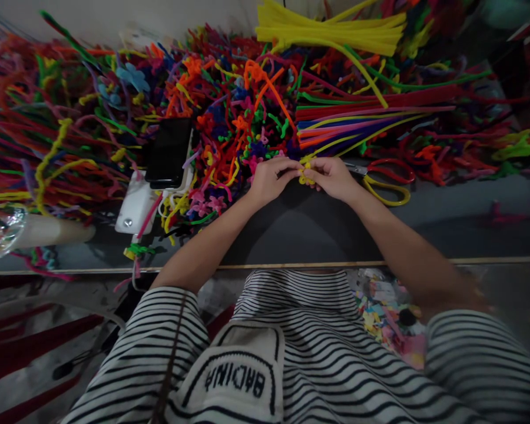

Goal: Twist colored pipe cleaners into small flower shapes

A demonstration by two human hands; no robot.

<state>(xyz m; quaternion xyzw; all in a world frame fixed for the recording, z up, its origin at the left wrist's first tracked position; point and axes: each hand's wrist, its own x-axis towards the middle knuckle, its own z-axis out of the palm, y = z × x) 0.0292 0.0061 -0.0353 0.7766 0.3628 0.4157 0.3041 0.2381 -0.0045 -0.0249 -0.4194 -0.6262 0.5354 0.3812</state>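
The left hand (276, 178) and right hand (332, 178) pinch a small yellow pipe-cleaner piece (308, 172) between their fingertips, above the table (291, 235). Scissors (386, 179) with one red and one yellow handle loop lie just beside the right hand, and a black phone (170, 152) lies among colourful pipe cleaners (229, 112).

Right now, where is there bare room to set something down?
Between the left forearm and right forearm, the table is bare from the hands to the front edge. Another patch lies between the scissors and that edge. Fuzzy stems crowd behind the hands; stems and a phone crowd the left.
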